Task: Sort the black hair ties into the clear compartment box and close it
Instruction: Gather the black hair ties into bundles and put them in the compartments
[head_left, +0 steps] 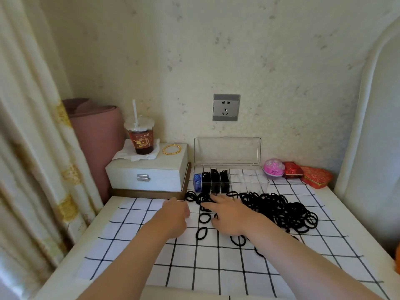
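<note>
Black hair ties [279, 210] under right hand [230, 216]

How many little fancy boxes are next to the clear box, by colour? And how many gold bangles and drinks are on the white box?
Pink heart box: 1
Red boxes: 2, a small one and a heart-shaped one
Gold bangles: look like 2 stacked, hard to be sure
Drink cup: 1
Total: 6
</note>
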